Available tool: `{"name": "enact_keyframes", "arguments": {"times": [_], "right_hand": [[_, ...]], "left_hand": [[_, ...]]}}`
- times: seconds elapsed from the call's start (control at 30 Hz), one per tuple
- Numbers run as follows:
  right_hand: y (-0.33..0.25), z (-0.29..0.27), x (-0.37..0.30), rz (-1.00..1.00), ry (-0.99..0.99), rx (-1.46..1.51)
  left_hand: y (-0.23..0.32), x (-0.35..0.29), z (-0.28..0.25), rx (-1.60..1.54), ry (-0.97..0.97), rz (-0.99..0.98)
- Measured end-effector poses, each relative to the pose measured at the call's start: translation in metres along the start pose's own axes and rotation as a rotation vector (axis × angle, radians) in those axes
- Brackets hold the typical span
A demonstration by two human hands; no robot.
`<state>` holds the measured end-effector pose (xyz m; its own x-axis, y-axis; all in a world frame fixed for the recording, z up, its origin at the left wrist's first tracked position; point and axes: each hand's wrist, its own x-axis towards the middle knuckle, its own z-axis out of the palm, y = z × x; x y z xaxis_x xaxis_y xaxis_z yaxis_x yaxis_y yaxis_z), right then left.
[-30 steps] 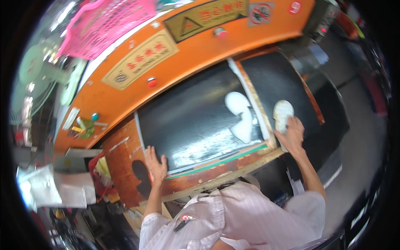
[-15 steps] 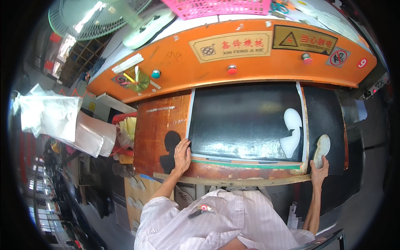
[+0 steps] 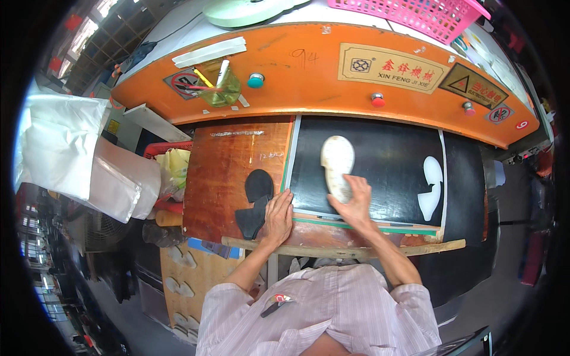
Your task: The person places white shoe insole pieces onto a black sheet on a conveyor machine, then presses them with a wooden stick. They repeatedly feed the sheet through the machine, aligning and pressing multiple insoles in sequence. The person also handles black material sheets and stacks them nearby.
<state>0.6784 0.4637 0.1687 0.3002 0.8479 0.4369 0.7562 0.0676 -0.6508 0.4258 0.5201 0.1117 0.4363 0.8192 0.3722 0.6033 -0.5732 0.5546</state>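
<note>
My right hand grips the lower end of a pale, speckled shoe sole between thumb and fingers. The sole is over the left part of a black sheet; whether it touches cannot be told. My left hand lies with fingers stretched out along the sheet's left border and holds nothing. Next to it, a black sole-shaped piece and a black angular piece rest on the brown wooden board. Near the sheet's right edge is a white sole-like shape in two parts.
Behind the sheet, an orange machine front carries a green button, red buttons and a pen cup. A pink basket stands on top. White plastic bags hang at left. A wooden strip edges the front.
My right hand has carried the pale sole leftward from the dark area at right to over the black sheet. My left hand stays at the border. The view has shifted.
</note>
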Motion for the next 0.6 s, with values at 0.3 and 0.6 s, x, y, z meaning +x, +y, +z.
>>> {"name": "enact_keyframes", "arguments": {"times": [0.3,0.6], "right_hand": [[-0.034,0.092,0.027,-0.003,0.041,-0.088],[-0.028,0.092,0.033,0.014,-0.068,-0.074]], "left_hand": [[-0.005,0.001,0.000,-0.039,-0.020,-0.017],[0.010,-0.010,-0.005,-0.066,0.003,-0.129]]}}
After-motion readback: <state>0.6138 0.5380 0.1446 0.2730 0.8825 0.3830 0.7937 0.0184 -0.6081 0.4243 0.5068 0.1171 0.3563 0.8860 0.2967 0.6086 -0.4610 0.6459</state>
